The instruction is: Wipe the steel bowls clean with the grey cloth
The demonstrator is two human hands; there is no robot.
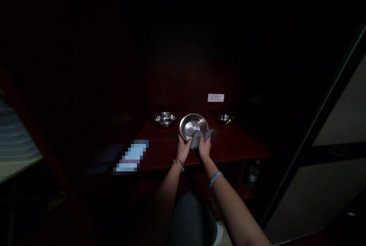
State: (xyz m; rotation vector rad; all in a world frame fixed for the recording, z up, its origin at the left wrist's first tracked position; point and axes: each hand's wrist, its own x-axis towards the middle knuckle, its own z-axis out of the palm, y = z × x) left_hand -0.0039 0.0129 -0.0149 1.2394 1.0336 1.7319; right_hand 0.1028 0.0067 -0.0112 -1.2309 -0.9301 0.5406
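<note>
A shiny metal bowl (188, 124) is tilted toward me above the dark red desk (160, 150). My left hand (183, 149) grips the bowl by its lower left rim, fingers closed and partly hidden beneath it. A grey cloth (196, 139) is bunched in my right hand (204, 147), which presses it against the lower right of the bowl. One end of the cloth sticks out to the right of that hand. Behind and to the left, a second metal bowl (165, 119) rests on the desk. A smaller metal bowl (226, 119) lies at the back right.
A white socket panel (215, 98) is fixed to the back wall. At the desk's left side lies a pixelated light-blue shape (131, 156). Below the desk on the right stands a bottle (252, 177). A stack of pale items (15, 139) sits at far left. The room is dark.
</note>
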